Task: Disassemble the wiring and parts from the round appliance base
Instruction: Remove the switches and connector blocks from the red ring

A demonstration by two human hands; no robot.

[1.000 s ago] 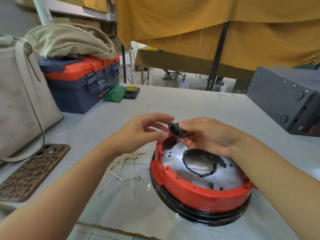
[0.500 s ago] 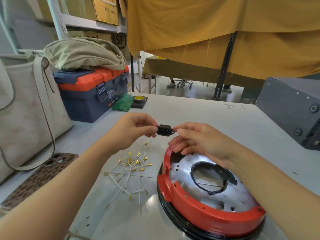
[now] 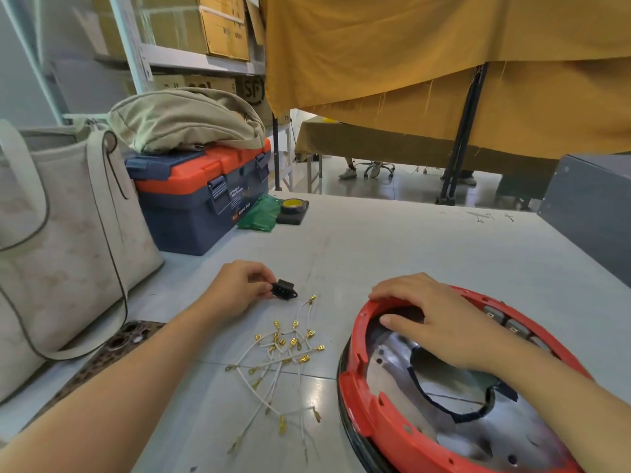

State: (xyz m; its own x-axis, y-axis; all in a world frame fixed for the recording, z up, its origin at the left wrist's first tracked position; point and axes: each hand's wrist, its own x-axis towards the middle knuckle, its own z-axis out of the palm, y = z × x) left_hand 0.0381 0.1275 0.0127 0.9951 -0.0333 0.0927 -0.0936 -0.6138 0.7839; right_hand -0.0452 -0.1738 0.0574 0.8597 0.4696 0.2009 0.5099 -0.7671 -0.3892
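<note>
Now lowered to grey tabletop [image 3: 392, 240] at frame centre: small black plastic socket [image 3: 284, 290], pinched by left hand [image 3: 239, 288]; right hand [image 3: 440, 319], fingers straight, resting on round red-rimmed metal base [image 3: 386, 425].

The person is showing a bare left hand [image 3: 239, 288] and a bare right hand [image 3: 440, 322], with both forearms uncovered by sleeves.
</note>
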